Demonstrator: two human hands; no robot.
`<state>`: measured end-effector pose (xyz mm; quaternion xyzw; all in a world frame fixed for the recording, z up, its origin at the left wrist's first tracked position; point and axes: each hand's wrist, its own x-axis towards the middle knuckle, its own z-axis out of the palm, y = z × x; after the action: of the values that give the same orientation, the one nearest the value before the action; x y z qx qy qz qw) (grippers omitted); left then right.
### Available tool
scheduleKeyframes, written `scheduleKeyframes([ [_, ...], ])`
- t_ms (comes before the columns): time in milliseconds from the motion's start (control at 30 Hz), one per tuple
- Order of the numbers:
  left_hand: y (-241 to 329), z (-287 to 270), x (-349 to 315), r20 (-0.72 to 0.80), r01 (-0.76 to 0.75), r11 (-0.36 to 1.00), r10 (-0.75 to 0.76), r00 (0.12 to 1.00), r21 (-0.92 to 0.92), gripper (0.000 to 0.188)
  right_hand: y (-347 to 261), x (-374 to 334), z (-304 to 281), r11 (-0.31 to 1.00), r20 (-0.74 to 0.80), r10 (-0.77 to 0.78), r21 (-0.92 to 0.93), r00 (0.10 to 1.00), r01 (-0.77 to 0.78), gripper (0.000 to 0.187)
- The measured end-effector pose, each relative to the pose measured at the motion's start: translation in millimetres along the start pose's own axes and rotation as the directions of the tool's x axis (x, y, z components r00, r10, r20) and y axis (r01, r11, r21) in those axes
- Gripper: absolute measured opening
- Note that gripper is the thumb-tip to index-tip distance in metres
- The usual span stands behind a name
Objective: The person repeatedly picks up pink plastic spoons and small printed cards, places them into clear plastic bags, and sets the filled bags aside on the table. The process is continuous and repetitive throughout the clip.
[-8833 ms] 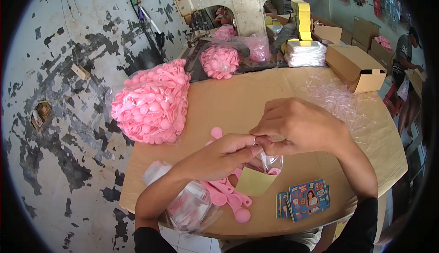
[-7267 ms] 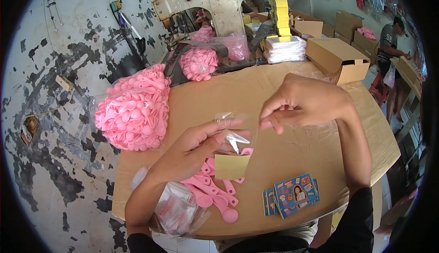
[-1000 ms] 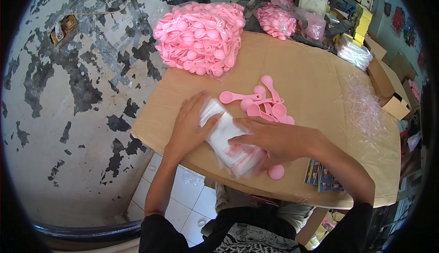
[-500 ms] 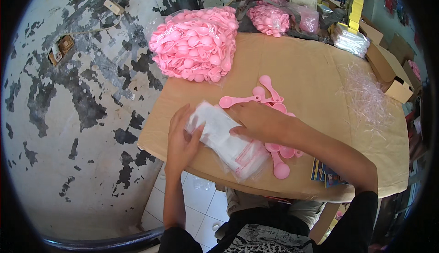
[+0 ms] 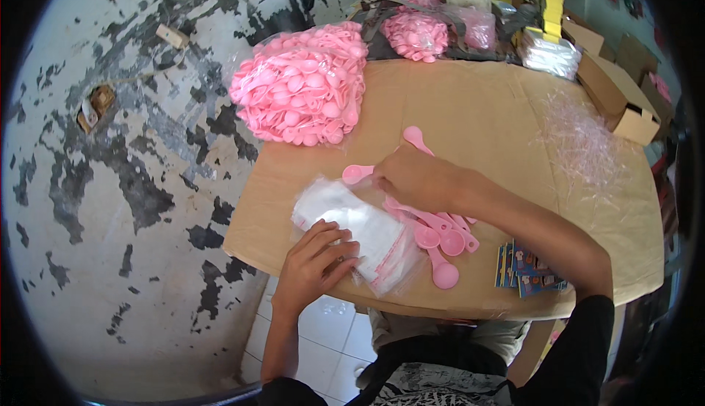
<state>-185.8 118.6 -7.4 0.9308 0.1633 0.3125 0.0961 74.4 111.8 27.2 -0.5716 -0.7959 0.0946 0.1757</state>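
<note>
A stack of clear plastic bags with a reddish strip [image 5: 345, 219] lies slanted on the table before me. My left hand [image 5: 316, 263] rests on its near left edge, fingers apart and slightly curved. Just beyond the stack, my right hand [image 5: 415, 178] is closed over a loose pile of pink measuring spoons [image 5: 428, 236]. Its fingertips are pinched near the stack's far corner; what they hold is hidden. One spoon [image 5: 357, 174] pokes out left of that hand, another [image 5: 415, 137] beyond it, and a third [image 5: 445, 274] lies nearest me.
A big clear bag full of pink spoons [image 5: 301, 87] stands at the table's far left. More bagged spoons [image 5: 415, 35] sit at the back. Clear plastic strands [image 5: 584, 145] and a cardboard box [image 5: 620, 101] are at the right. Blue printed cards [image 5: 529, 270] lie near the front edge.
My left hand has slid toward me, from the stack's left side to its near edge. My right hand has come off the bags and moved over the spoons. The view has shifted slightly.
</note>
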Motion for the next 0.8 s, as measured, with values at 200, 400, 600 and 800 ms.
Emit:
scheduleKeyframes([
  [200,16,-17,32,0.169,0.017,1.0,-0.017,0.986,0.005,0.057,-24,-51,-80,0.966,-0.148,0.018,0.259,0.989,0.021,0.021],
  [400,66,22,136,0.288,0.339,0.19,-0.251,0.924,-0.921,0.054,-36,-103,-110,0.961,-0.235,-0.01,0.265,0.972,0.074,0.021],
  [600,52,31,191,0.437,0.441,0.012,-0.102,0.893,-0.898,0.04,16,-216,-107,0.982,-0.043,0.189,-0.014,0.981,-0.19,0.034],
  [800,62,51,215,0.443,0.438,-0.082,-0.066,0.894,-0.895,0.041,36,-230,-100,0.861,0.247,0.355,0.29,0.902,-0.418,0.033],
])
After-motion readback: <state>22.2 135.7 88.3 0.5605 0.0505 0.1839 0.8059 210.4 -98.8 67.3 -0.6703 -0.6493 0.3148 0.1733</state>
